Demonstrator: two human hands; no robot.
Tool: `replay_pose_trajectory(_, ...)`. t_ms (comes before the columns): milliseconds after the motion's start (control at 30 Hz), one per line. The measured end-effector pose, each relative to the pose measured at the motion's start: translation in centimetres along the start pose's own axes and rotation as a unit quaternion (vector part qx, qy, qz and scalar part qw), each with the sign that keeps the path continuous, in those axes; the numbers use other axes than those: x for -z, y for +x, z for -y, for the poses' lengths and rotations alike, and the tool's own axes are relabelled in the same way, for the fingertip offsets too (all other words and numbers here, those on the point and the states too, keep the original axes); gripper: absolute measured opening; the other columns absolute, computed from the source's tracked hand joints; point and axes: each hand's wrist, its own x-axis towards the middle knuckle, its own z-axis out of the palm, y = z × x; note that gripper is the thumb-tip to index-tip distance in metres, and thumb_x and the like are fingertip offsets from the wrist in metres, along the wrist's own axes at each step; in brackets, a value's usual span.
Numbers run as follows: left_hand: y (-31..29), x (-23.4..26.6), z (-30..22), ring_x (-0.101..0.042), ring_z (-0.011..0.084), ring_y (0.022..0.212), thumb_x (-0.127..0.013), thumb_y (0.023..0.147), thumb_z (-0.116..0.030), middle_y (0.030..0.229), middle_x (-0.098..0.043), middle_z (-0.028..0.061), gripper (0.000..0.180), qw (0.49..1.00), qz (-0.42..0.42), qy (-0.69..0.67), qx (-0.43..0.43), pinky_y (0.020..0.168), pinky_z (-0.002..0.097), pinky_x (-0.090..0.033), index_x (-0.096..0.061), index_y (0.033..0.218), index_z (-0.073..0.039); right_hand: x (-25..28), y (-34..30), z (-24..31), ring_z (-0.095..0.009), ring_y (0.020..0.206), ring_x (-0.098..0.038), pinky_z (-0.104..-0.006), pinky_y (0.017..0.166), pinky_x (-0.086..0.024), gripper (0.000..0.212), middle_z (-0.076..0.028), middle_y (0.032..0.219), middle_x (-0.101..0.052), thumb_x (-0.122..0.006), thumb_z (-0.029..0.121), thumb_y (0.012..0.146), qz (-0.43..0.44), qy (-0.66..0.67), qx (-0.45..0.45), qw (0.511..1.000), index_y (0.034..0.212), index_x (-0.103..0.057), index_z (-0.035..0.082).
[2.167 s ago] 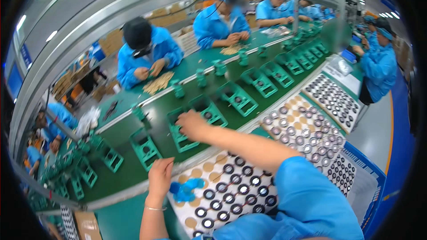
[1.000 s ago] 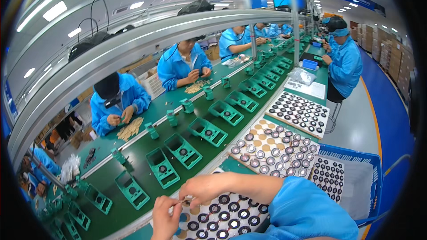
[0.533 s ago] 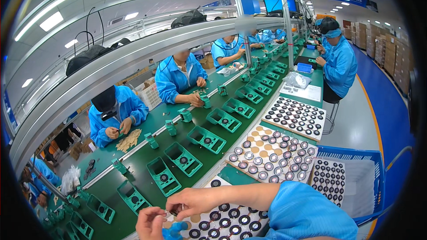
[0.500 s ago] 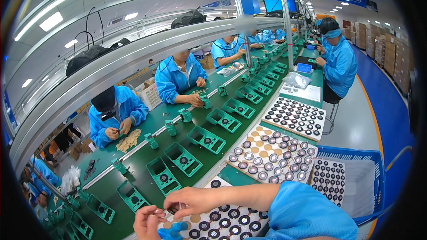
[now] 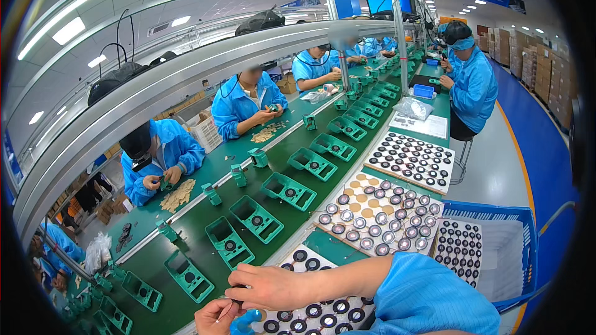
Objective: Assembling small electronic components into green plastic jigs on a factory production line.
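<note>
My right hand (image 5: 268, 286) reaches in from the right above a white board (image 5: 327, 263) of small round black-rimmed speakers (image 5: 312, 311). Its fingers are bent down around a small dark piece (image 5: 238, 301), mostly hidden. My left hand (image 5: 215, 317) is right beside it, thumb and finger pinched at the same piece. Near the left fingertips shows a blue object (image 5: 247, 321), whose kind I cannot make out. Beyond my hands, green plastic housings (image 5: 230, 245), each with a round dark part set in it, lie in a row on the green belt (image 5: 208, 214).
More white boards of speakers (image 5: 380, 214) lie along the right side. A blue crate (image 5: 529, 254) stands beyond my right elbow. A metal rail (image 5: 205, 56) crosses above the belt. Co-workers in blue sit across it, and one person (image 5: 472, 87) sits at the far right.
My two hands have come closer together. My right fingers have closed further over the dark piece, and my left hand has shifted a little right and down, its spread fingers now drawn in.
</note>
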Motion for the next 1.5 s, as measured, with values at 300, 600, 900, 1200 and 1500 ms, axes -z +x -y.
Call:
replay_pose_trajectory(300,0.6,-1.8,-1.5,-0.054,0.0081,0.070,-0.056,0.087,-0.008,0.078,-0.063,0.0045,0.012,0.999,-0.036,0.002,-0.018,0.065,0.0217,-0.044,-0.061,0.085,0.002,-0.1,-0.1,-2.8,-0.028,0.092,-0.049,-0.0353,0.081,-0.043,0.031,-0.007,0.097,-0.053,-0.066,0.017,0.074,0.038,0.056,-0.003,0.998,0.101,-0.056,0.007)
replay_pose_trajectory(600,0.3,-1.1,-0.3,-0.056,0.0100,0.075,-0.055,0.088,-0.009,0.078,-0.061,0.0053,0.012,0.994,-0.012,-0.102,-0.020,0.068,0.0226,-0.045,-0.060,0.087,0.002,-1.0,0.5,-3.4,-0.023,0.091,-0.057,-0.0320,0.078,-0.047,0.031,-0.009,0.098,-0.057,-0.062,0.005,0.077,0.118,0.222,-0.109,0.962,0.107,-0.056,0.005)
replay_pose_trajectory(900,0.6,-0.7,-0.4,-0.055,0.0094,0.077,-0.053,0.090,-0.011,0.083,-0.061,0.0043,0.014,0.996,0.025,-0.088,-0.005,0.073,0.0226,-0.045,-0.060,0.090,0.001,-0.7,0.6,-4.0,-0.015,0.093,-0.062,-0.0285,0.081,-0.050,0.033,-0.007,0.102,-0.060,-0.064,0.005,0.080,0.170,0.329,-0.205,0.906,0.112,-0.056,0.003)
replay_pose_trajectory(1200,0.2,-0.8,-0.3,-0.058,0.0107,0.072,-0.059,0.085,-0.007,0.080,-0.063,0.0071,0.009,0.999,-0.023,-0.040,-0.024,0.067,0.0223,-0.046,-0.059,0.085,0.002,-1.9,0.5,-4.1,-0.025,0.088,-0.054,-0.0339,0.078,-0.045,0.030,-0.009,0.090,-0.054,-0.065,0.007,0.075,0.092,0.208,-0.068,0.971,0.103,-0.058,0.003)
replay_pose_trajectory(1500,0.5,-1.1,-0.5,-0.061,0.0123,0.071,-0.059,0.084,-0.004,0.077,-0.063,0.0085,0.008,0.997,-0.028,-0.074,0.006,0.066,0.0220,-0.047,-0.058,0.082,0.003,-0.9,0.3,-3.1,-0.026,0.099,-0.049,-0.0353,0.084,-0.044,0.035,-0.010,0.104,-0.051,-0.064,0.010,0.079,0.121,0.117,-0.063,0.984,0.112,-0.057,0.005)
